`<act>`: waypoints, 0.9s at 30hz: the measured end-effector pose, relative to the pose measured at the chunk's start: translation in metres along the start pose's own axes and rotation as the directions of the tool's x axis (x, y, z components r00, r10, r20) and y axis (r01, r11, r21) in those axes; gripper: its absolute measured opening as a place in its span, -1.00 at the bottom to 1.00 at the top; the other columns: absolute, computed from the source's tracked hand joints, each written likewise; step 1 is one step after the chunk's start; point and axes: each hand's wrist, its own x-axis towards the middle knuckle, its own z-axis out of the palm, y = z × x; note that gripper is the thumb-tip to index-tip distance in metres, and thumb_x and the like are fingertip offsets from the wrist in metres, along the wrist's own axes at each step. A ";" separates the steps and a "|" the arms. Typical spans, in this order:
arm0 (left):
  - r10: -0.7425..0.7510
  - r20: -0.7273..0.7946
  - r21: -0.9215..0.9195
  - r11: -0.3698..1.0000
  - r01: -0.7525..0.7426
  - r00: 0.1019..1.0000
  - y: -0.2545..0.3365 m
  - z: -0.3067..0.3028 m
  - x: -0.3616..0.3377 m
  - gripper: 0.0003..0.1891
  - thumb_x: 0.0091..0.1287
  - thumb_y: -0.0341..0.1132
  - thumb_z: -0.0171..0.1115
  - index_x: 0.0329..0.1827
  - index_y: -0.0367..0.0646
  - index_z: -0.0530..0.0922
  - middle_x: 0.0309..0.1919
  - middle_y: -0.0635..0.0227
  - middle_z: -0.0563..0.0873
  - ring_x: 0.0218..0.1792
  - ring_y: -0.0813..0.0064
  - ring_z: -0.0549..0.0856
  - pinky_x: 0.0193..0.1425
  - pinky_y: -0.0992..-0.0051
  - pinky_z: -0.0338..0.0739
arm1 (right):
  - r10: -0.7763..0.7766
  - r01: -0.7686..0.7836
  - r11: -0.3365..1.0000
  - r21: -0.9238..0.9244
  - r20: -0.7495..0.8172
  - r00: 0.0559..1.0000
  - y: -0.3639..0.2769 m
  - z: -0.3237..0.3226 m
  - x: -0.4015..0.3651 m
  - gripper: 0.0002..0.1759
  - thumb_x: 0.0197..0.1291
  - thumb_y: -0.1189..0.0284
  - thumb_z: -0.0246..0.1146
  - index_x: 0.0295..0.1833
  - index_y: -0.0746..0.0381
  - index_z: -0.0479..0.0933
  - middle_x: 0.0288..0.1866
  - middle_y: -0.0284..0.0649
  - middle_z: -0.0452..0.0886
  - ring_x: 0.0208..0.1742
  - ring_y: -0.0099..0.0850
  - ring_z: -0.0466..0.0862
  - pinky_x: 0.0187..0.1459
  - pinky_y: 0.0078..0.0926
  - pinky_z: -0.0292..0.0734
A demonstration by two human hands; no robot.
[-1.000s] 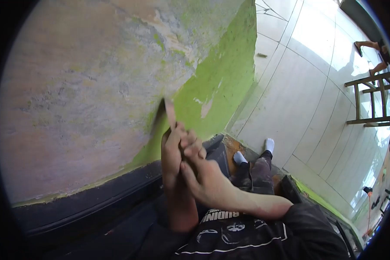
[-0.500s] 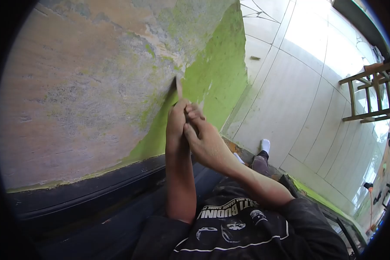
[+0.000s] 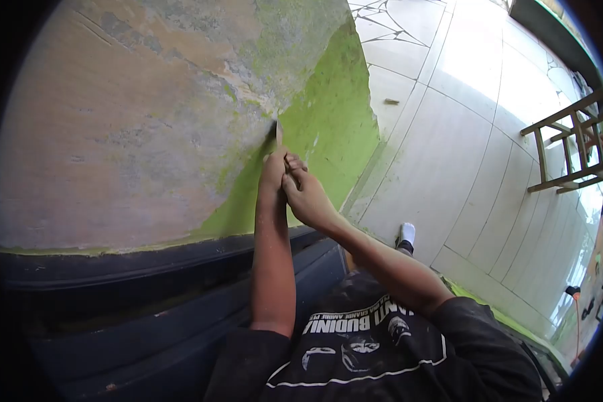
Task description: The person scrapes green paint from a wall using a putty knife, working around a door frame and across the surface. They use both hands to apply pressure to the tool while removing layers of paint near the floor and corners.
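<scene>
My left hand (image 3: 272,171) is closed around the handle of a scraper, just below its thin blade (image 3: 279,134). The blade tip touches the wall (image 3: 147,147) near the border between bare, patchy plaster and green paint (image 3: 331,114). Pressed against the left one, my right hand (image 3: 306,194) is closed too, its fingers wrapped at the same handle. The handle itself is mostly hidden by the hands.
Dark blue trim (image 3: 147,264) runs below the wall. To the right lies a pale tiled floor (image 3: 442,154) with a small scrap (image 3: 391,102) on it. A wooden stool (image 3: 549,154) stands at the far right. My foot in a white sock (image 3: 407,232) rests on the floor.
Both arms reach out further, and the view has shifted so the trim appears higher. The blade remains near the paint border, and both hands keep their hold.
</scene>
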 end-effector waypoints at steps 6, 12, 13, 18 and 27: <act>0.053 -0.098 -0.034 0.998 -0.057 0.994 0.000 -0.006 -0.023 -0.76 0.22 -0.40 -0.05 -0.63 -0.06 0.21 -0.71 0.50 0.30 -0.67 0.60 0.35 -0.42 0.43 0.44 | 0.030 -0.024 0.999 -0.042 0.140 0.990 -0.001 -0.004 -0.014 -0.54 0.33 0.32 0.01 0.15 0.49 0.39 0.16 0.22 0.48 0.27 -0.03 0.45 0.28 -0.30 0.28; 0.027 -0.051 -0.033 0.999 -0.029 0.998 -0.066 -0.018 0.019 -0.81 0.20 -0.37 -0.01 -0.58 -0.14 0.27 -0.70 0.38 0.39 -0.68 0.47 0.43 -0.48 0.35 0.43 | 0.086 -0.086 0.996 0.000 -0.043 0.995 0.074 -0.014 -0.013 -0.60 0.36 0.27 -0.01 -0.15 0.47 0.45 -0.57 -0.19 0.47 -0.56 -0.43 0.45 -0.47 -0.37 0.35; 0.009 -0.062 -0.021 1.000 -0.011 0.998 -0.081 -0.020 0.013 -0.80 0.22 -0.33 -0.01 -0.57 -0.12 0.30 -0.69 0.38 0.42 -0.65 0.44 0.45 -0.45 0.37 0.44 | 0.121 -0.121 0.993 -0.008 0.012 0.993 0.078 -0.022 -0.021 -0.58 0.34 0.25 -0.01 -0.14 0.47 0.46 -0.53 -0.15 0.50 -0.53 -0.39 0.49 -0.44 -0.36 0.39; -0.378 -0.057 0.020 0.925 0.380 0.924 -0.220 -0.046 0.003 -0.81 0.20 -0.25 0.08 -0.41 -0.22 0.47 -0.52 0.27 0.53 -0.48 0.36 0.55 -0.37 0.35 0.47 | 0.375 -0.270 0.870 -0.412 0.199 0.905 0.115 -0.095 -0.082 -0.44 0.27 0.19 -0.06 0.21 0.40 0.37 0.07 0.28 0.51 0.07 0.12 0.55 0.14 -0.15 0.42; -0.574 0.245 -0.025 0.802 0.597 0.781 -0.308 0.021 -0.024 -0.71 0.42 -0.17 -0.05 -0.08 -0.16 0.54 -0.21 0.23 0.68 -0.21 0.29 0.66 -0.01 0.22 0.55 | 0.502 0.082 0.566 -0.820 0.422 0.755 0.136 -0.211 -0.105 -0.54 0.14 0.14 0.17 -0.06 0.33 0.56 0.00 0.26 0.55 0.02 0.17 0.57 0.04 -0.08 0.48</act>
